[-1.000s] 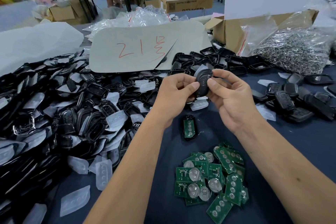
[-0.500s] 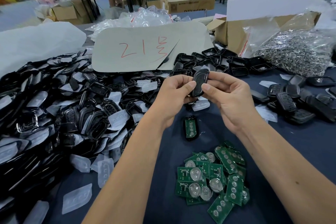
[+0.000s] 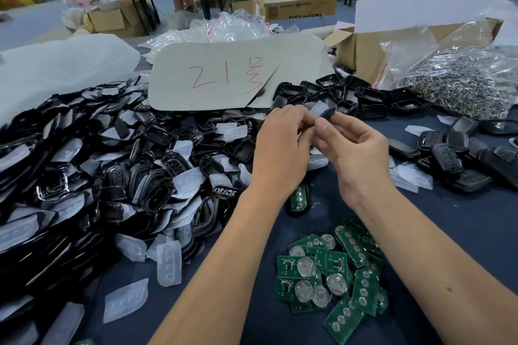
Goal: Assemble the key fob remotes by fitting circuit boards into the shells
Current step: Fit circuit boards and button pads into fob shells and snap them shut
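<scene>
Both hands meet above the dark blue table and pinch a black key fob shell [image 3: 327, 111] that has a translucent button pad against it. My left hand [image 3: 280, 145] grips it from the left and my right hand [image 3: 356, 148] from the right. Below the hands, a shell with a green circuit board [image 3: 298, 199] fitted in it lies on the table. A loose heap of green circuit boards [image 3: 333, 277] with round battery holders sits near the front.
A large pile of black shells and translucent pads [image 3: 98, 171] covers the left. Empty black frames [image 3: 361, 95] lie behind the hands. Finished fobs [image 3: 459, 157] sit at right. A cardboard sheet [image 3: 224, 75], an open box [image 3: 364, 50] and a bag of metal rings [image 3: 465, 78] stand behind.
The shell has tipped from upright to tilted toward the right. A translucent pad now shows at its top. Both hands stay in much the same place.
</scene>
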Motion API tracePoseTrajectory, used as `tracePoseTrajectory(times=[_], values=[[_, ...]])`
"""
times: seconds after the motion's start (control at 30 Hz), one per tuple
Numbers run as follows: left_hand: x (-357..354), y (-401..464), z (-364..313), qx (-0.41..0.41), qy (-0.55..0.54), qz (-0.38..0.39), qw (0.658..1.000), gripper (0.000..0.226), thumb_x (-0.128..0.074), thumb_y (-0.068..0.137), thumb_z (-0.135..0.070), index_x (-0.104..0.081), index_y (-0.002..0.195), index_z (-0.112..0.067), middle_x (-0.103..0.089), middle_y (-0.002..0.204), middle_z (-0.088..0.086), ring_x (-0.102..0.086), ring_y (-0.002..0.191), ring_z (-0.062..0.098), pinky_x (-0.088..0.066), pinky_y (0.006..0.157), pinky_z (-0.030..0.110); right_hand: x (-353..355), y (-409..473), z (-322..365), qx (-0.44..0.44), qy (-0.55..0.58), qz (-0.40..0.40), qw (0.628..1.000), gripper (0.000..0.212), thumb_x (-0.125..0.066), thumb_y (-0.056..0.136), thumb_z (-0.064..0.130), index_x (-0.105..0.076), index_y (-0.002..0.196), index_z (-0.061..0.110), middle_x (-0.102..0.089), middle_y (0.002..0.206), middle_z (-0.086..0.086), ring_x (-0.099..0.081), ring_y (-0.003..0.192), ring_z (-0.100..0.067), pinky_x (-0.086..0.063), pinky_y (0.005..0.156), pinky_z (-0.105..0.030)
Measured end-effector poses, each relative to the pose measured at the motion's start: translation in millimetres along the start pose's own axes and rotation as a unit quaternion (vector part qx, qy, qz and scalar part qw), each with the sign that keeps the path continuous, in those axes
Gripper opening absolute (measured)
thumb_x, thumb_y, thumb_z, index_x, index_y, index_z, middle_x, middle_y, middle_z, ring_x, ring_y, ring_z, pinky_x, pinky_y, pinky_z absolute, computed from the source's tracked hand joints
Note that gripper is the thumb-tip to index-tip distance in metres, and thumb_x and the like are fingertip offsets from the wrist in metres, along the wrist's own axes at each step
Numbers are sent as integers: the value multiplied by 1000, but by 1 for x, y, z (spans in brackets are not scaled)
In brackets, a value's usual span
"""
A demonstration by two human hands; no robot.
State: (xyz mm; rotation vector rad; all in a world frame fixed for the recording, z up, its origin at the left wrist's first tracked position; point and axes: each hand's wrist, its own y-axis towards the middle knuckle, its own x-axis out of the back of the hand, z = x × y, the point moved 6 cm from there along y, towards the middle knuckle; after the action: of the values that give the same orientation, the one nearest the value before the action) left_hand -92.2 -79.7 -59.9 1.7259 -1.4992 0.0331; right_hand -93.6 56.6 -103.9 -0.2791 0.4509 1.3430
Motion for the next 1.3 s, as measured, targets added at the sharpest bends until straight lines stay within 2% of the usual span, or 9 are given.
tracePoseTrajectory(times=[0.2, 0.33, 0.43, 0.53, 0.67, 0.9, 1.03, 1.17, 1.3], values=[[5, 3, -3, -13, -88, 27, 996, 10, -78, 89, -18, -79, 97, -23, -75, 91, -11, -66, 89, 10, -52, 79, 24, 2, 4, 6, -52, 107, 47, 992, 34, -74, 82, 17, -72, 112, 2, -78, 109, -15, -75, 103, -28, -61, 88, -34], [18, 7, 12, 132, -231, 39, 963, 28, -64, 102, -30, -73, 78, -18, -69, 67, -6, -61, 52, 13, -47, 45, 25, 1, 7, 0, -128, 212, 92, 965, 31, -63, 93, 19, -68, 117, 0, -75, 117, -17, -72, 114, -29, -60, 90, -33], [15, 0, 31, 217, -89, 205, 950, 46, -65, 99, -47, -68, 76, -7, -65, 57, 0, -60, 43, 17, -43, 41, 24, 1, 7, -4, -151, 266, 102, 947, 32, -60, 95, 17, -66, 118, -4, -73, 120, -18, -70, 118, -32, -60, 93, -37], [7, -13, 34, 229, 80, 383, 891, 45, -84, 81, -48, -64, 92, -10, -71, 58, -2, -68, 48, 13, -49, 47, 23, 0, 7, -3, -150, 286, 122, 939, 31, -60, 96, 16, -67, 118, -4, -72, 122, -18, -69, 121, -32, -59, 97, -39], [-6, -20, 28, 229, 113, 456, 852, 46, -92, 76, -37, -60, 102, -18, -75, 66, 1, -68, 51, 9, -49, 51, 22, 2, 9, -2, -143, 293, 133, 936, 30, -60, 97, 16, -68, 120, -2, -71, 124, -17, -67, 124, -32, -57, 100, -39], [-4, -10, 28, 228, -147, 268, 924, 19, -73, 97, -21, -63, 92, -5, -73, 77, 9, -74, 66, 19, -61, 57, 28, 10, 16, 0, -114, 250, 159, 948, 24, -58, 100, 14, -76, 111, 2, -74, 117, -15, -70, 118, -29, -57, 99, -37], [1, -8, 40, 292, -317, 126, 894, 13, -65, 102, -13, -59, 100, -1, -70, 82, 9, -73, 61, 19, -60, 58, 23, 13, 19, 2, -81, 126, 174, 973, 30, -63, 94, 20, -69, 119, 5, -73, 111, -9, -68, 106, -22, -55, 100, -36], [-3, -9, 46, 323, -395, 107, 853, 19, -56, 106, -11, -61, 117, 4, -72, 107, 19, -76, 81, 25, -64, 79, 35, 10, 15, 0, -73, 42, 189, 978, 34, -61, 97, 19, -69, 125, 2, -71, 114, -13, -68, 103, -20, -56, 97, -36], [-3, -9, 47, 328, -436, 79, 834, 14, -58, 104, -5, -61, 113, 4, -73, 112, 24, -75, 96, 34, -63, 80, 39, 10, 13, 1, -77, 34, 190, 978, 38, -60, 97, 17, -65, 130, -2, -70, 118, -17, -69, 106, -23, -55, 103, -39]])
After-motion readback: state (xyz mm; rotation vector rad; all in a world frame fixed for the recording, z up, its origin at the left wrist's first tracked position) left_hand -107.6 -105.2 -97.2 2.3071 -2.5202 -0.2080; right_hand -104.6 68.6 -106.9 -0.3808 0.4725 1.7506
